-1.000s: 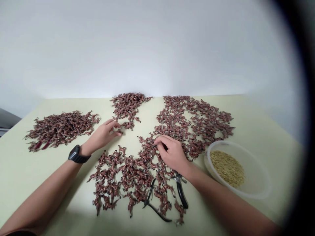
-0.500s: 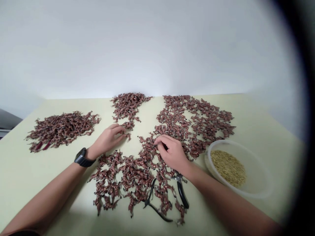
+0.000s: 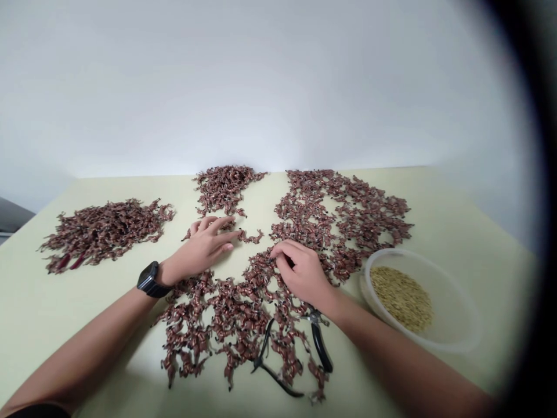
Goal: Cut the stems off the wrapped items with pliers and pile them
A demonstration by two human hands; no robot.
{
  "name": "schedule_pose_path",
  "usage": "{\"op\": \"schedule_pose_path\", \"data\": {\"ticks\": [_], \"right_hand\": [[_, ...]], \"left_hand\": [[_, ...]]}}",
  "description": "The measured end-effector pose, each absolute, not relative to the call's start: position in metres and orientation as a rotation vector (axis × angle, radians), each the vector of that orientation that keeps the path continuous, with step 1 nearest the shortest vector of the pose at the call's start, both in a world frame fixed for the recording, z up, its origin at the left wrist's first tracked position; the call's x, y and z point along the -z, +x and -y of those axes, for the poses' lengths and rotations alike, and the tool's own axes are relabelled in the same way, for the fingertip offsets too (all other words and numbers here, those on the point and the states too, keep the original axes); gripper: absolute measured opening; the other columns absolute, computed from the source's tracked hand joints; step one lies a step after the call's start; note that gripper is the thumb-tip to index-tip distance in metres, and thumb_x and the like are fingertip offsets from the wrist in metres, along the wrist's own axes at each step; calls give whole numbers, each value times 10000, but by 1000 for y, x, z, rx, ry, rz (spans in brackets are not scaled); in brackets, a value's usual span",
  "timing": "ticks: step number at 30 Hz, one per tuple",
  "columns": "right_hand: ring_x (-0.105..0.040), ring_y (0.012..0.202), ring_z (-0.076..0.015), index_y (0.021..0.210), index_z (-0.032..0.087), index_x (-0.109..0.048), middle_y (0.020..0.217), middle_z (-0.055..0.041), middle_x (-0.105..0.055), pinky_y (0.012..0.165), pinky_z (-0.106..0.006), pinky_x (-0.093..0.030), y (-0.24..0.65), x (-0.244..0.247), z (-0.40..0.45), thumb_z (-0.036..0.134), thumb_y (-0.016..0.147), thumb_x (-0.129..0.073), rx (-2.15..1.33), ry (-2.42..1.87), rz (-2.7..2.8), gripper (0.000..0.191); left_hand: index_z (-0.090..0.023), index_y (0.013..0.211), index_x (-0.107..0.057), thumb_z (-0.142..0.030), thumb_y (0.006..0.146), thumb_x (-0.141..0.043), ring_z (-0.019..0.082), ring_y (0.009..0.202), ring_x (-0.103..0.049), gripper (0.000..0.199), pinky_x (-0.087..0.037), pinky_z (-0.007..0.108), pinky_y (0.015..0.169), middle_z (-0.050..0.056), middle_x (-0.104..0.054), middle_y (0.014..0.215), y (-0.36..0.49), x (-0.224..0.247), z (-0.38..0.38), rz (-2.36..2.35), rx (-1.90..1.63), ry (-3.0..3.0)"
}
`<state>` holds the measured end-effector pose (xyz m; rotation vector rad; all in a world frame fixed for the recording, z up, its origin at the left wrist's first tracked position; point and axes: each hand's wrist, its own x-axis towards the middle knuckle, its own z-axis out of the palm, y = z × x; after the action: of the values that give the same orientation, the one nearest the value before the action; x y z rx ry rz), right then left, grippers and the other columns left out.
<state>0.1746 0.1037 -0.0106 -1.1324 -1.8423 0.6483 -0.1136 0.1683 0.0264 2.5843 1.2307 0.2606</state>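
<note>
Among the brown clusters (image 3: 243, 307), left hand (image 3: 202, 247) splayed

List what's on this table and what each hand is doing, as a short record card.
Left hand: open, fingers spread, over a thin strip of small reddish-brown pieces
Right hand: curled, fingertips among the pieces; cannot tell if it holds one
Left wrist: black watch
Tool: black-handled pliers, below the right hand
Bowl: clear plastic bowl of pale grains, right of the right hand
Table: pale green, with the pieces in several spread-out heaps
</note>
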Motion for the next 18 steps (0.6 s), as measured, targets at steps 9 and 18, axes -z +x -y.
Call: {"op": "schedule_pose_path", "data": {"ticks": [9,18], "right_hand": [[-641,857,-191,899,217,-653,907,-27,-682,823,-315,-484,174,9,-104,49,925,-506,-654,-1150,1847,225],[-634,864,-190,903,218,-648,908,-29,-673,826,-310,-485,174,9,-104,49,921,-505,-685,-1155,1837,222]], "left_hand": [[-334,1385,-631,-488,991,-574,341,1283,-438,427,-274,522,1073,66,-629,1370,-71,-28,-188,-1057,-284,2713],[-238,1193,-710,-346,1026,-498,285,1076,-520,291,-275,460,958,97,-721,1127,-58,-18,-221,-1215,-370,2792]]}}
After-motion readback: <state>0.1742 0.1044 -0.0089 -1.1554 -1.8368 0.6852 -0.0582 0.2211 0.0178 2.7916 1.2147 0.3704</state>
